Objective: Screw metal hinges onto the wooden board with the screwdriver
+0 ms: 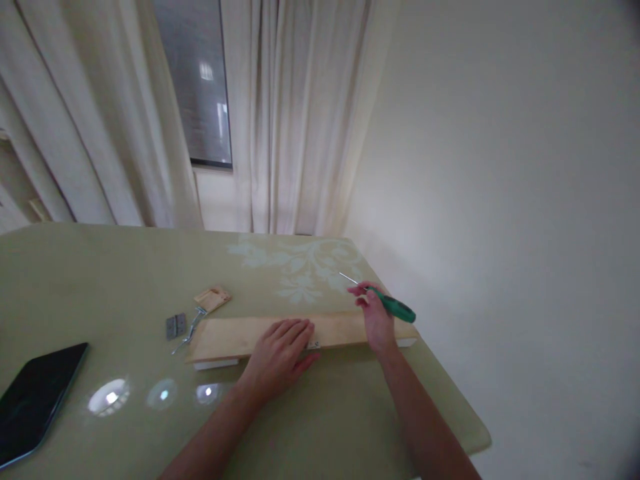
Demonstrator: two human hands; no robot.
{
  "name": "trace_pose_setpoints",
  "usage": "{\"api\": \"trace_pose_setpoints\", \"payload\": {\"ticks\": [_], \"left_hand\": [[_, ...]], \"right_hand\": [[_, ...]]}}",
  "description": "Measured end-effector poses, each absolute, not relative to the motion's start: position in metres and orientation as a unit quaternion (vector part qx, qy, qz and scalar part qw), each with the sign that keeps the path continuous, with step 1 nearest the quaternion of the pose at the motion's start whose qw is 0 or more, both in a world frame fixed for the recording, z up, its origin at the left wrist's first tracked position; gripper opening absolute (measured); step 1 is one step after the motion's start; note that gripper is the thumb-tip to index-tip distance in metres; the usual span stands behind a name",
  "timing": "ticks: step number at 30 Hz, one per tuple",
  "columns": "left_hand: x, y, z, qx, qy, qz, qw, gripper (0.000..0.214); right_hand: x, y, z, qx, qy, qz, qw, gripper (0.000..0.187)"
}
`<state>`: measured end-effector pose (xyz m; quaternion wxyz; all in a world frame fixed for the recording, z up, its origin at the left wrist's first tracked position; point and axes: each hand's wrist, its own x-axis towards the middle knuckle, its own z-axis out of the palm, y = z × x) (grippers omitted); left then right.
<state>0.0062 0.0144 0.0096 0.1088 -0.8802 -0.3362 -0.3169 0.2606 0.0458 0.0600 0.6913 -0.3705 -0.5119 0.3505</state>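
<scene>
A pale wooden board (227,337) lies lengthwise across the table, raised on white blocks (216,365) near its ends. My left hand (280,350) rests on the board's middle with its fingers laid flat and its thumb apart at the front edge. Beside those fingers a small metal plate with holes (313,345) sits at the board's edge, partly covered by the hand. Above the board's right part, my right hand (377,319) is closed on a screwdriver (397,309) with a green handle. The thin shaft points to the upper left, away from the plate.
Left of the board lie a grey metal hinge (176,327), several screws (190,327) and a small wooden piece (213,299). A dark tablet (43,393) is at the table's left. A white wall (500,233) runs along the right, and curtains (300,120) hang behind the table (125,273).
</scene>
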Motion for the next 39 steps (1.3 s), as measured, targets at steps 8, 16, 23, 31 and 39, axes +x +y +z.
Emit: {"api": "trace_pose_setpoints", "payload": {"ticks": [8, 16, 23, 31, 39], "left_hand": [[-0.003, 0.017, 0.015, -0.854, -0.431, -0.262, 0.128, 0.064], [-0.001, 0.016, 0.015, -0.859, -0.428, -0.24, 0.148, 0.053], [-0.001, 0.016, 0.016, -0.859, -0.424, -0.236, 0.164, 0.051], [-0.001, 0.014, 0.016, -0.854, -0.423, -0.244, 0.177, 0.052], [-0.002, 0.014, 0.017, -0.854, -0.421, -0.257, 0.166, 0.051]], "right_hand": [[0.212, 0.05, 0.154, -0.366, -0.737, 0.277, 0.497, 0.039], [0.188, 0.057, 0.145, -0.381, -0.833, 0.174, 0.361, 0.039], [0.191, 0.064, 0.141, -0.382, -0.839, 0.196, 0.335, 0.037], [0.192, 0.065, 0.143, -0.363, -0.861, 0.222, 0.278, 0.032], [0.208, 0.055, 0.159, -0.357, -0.874, 0.235, 0.23, 0.043]]}}
